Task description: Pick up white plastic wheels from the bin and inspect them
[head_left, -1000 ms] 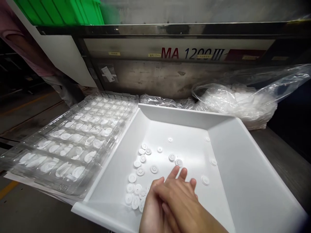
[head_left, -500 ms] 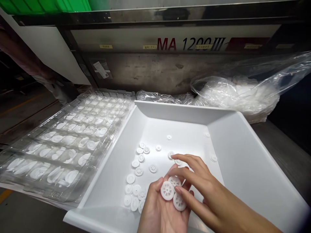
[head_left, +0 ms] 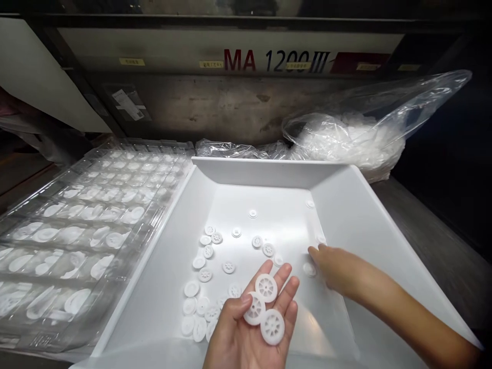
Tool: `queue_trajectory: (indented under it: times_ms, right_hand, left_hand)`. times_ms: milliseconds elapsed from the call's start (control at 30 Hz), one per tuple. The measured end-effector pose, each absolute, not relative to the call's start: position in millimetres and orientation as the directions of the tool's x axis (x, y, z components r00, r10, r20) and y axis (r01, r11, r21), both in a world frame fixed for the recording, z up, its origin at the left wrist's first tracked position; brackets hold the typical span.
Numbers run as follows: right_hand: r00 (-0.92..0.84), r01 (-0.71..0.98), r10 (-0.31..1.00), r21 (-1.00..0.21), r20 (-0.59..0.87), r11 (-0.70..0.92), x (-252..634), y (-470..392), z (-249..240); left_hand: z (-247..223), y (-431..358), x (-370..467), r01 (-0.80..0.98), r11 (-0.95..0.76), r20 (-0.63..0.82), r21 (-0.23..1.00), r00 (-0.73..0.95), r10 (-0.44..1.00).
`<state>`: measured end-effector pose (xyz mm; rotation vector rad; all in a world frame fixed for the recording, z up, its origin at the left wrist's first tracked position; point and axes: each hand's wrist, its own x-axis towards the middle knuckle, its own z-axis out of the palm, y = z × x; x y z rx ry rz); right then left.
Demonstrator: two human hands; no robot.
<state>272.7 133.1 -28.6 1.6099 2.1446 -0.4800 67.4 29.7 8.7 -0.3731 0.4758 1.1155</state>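
Note:
My left hand [head_left: 249, 328] lies palm up over the near part of the white bin [head_left: 369, 205], with three white plastic wheels [head_left: 266, 307] resting on its fingers. My right hand [head_left: 336, 269] reaches to the right side of the bin floor, its fingertips at a loose wheel [head_left: 308, 268]; whether it grips that wheel is not visible. Several more white wheels [head_left: 209, 256] are scattered over the bin floor, most of them left of my hands.
A clear blister tray [head_left: 77, 230] with white wheels in its pockets lies left of the bin. A clear plastic bag of white parts [head_left: 346, 138] sits behind the bin at right. A machine panel marked MA 1200III [head_left: 277, 60] stands behind.
My right hand has left the wheels in my left palm and moved right, down to the bin floor. My left hand has opened flatter. The camera view has shifted right and down.

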Motion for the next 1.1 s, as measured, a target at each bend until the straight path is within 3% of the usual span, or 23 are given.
queue_trajectory:
  times_ms: [100, 267, 467, 567, 833, 1100]
  right_hand:
    - [-0.230, 0.943, 0.785, 0.066, -0.576, 0.325, 265, 123, -43]
    - [-0.388, 0.886, 0.751, 0.008, -0.534, 0.463, 250, 112, -48]
    - [-0.487, 0.848, 0.736, -0.051, -0.470, 0.528, 245, 110, -47]
    - [-0.513, 0.843, 0.754, -0.075, -0.411, 0.533, 241, 113, -30]
    - [-0.606, 0.788, 0.765, -0.294, -0.219, 0.541, 255, 124, 12]
    - [-0.623, 0.779, 0.752, -0.256, -0.215, 0.573, 236, 124, -28]
  left_hand:
    - [2, 26, 66, -0.914, 0.400, -0.500, -0.074, 0.381, 0.778]
    - [-7, 24, 64, -0.904, 0.404, -0.416, -0.139, 0.423, 0.805]
    - [-12, 22, 61, -0.890, 0.444, -0.293, -0.107, 0.455, 0.841]
    - [-13, 23, 61, -0.891, 0.441, -0.303, -0.108, 0.452, 0.839]
    - [-6, 25, 63, -0.918, 0.374, -0.410, -0.134, 0.395, 0.822]
    - [-12, 26, 63, -0.920, 0.375, -0.329, -0.116, 0.392, 0.859]
